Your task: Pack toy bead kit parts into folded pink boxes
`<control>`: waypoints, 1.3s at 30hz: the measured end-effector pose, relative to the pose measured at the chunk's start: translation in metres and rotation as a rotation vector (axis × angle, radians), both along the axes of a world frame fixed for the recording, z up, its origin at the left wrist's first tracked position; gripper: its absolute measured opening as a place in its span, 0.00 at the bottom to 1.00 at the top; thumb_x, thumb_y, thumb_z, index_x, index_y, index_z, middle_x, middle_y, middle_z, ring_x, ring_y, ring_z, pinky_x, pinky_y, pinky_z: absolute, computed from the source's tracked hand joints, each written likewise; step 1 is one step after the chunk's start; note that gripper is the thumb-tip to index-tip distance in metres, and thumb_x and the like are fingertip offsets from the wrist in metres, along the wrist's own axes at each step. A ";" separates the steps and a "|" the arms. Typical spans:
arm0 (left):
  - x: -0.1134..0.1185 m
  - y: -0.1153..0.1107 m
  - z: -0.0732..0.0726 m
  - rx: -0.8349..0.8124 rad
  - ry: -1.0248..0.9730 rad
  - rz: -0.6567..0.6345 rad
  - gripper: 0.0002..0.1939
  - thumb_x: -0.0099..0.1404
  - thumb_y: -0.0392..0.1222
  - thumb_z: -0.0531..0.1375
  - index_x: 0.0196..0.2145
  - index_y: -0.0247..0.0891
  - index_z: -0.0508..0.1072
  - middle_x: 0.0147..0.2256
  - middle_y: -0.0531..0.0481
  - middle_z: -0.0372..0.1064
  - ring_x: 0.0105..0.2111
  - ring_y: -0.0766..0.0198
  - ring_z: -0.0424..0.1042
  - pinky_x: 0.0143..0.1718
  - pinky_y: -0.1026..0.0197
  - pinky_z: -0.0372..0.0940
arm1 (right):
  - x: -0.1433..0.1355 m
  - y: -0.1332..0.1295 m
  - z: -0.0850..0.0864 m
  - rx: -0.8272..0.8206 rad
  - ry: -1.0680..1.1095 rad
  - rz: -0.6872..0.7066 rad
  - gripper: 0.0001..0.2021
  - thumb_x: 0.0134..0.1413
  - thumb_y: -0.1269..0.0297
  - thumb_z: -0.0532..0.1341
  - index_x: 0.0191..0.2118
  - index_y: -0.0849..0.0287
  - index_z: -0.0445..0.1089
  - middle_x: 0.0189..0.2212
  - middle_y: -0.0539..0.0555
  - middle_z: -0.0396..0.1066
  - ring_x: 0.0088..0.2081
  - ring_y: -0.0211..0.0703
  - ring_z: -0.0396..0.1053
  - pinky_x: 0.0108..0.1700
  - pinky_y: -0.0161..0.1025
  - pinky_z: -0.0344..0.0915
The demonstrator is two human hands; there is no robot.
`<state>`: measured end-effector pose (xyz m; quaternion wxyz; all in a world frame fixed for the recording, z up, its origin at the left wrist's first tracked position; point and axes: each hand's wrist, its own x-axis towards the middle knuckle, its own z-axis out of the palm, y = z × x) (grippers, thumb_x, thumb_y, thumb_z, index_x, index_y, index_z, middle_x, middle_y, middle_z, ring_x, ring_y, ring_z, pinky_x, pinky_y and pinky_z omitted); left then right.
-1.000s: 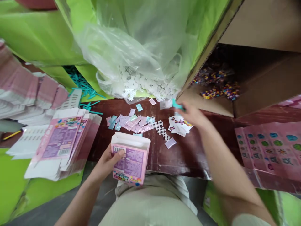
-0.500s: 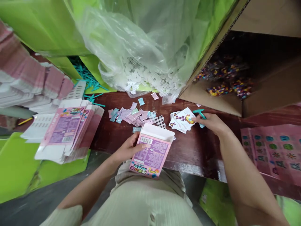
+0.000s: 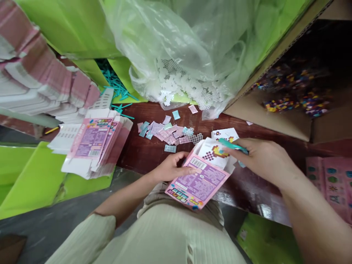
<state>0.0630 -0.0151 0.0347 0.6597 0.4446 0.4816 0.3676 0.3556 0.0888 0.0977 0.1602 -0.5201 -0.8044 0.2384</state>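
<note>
My left hand (image 3: 174,168) grips a pink and purple cardboard box (image 3: 199,181) by its left side, its open end facing away from me. My right hand (image 3: 251,156) is closed around a teal plastic tool (image 3: 232,145) and a printed pattern card (image 3: 213,152), which is partly inside the box's mouth. More pattern cards (image 3: 233,132) lie on the table just behind. White pegboard grids (image 3: 195,138) and a heap of small pink and blue sachets (image 3: 165,132) are on the table beyond the box.
Flat pink boxes (image 3: 90,141) are stacked at left, near teal tools (image 3: 117,86) in a green bin. A plastic bag (image 3: 176,47) of white grids stands at the back. The carton (image 3: 286,124) at right holds bagged colourful beads. Printed pink sheets (image 3: 319,183) lie far right.
My right hand has lifted a pattern card from the pile, with the teal tool, and brought it left to the box's mouth. The box has tilted, and the view has shifted.
</note>
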 end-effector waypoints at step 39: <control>-0.088 0.003 -0.040 -0.041 0.116 0.464 0.25 0.43 0.51 0.83 0.34 0.35 0.83 0.34 0.41 0.84 0.32 0.50 0.82 0.35 0.55 0.80 | 0.136 0.248 -0.066 0.065 -0.543 -0.140 0.33 0.60 0.78 0.54 0.71 0.70 0.63 0.69 0.70 0.66 0.68 0.59 0.64 0.70 0.54 0.59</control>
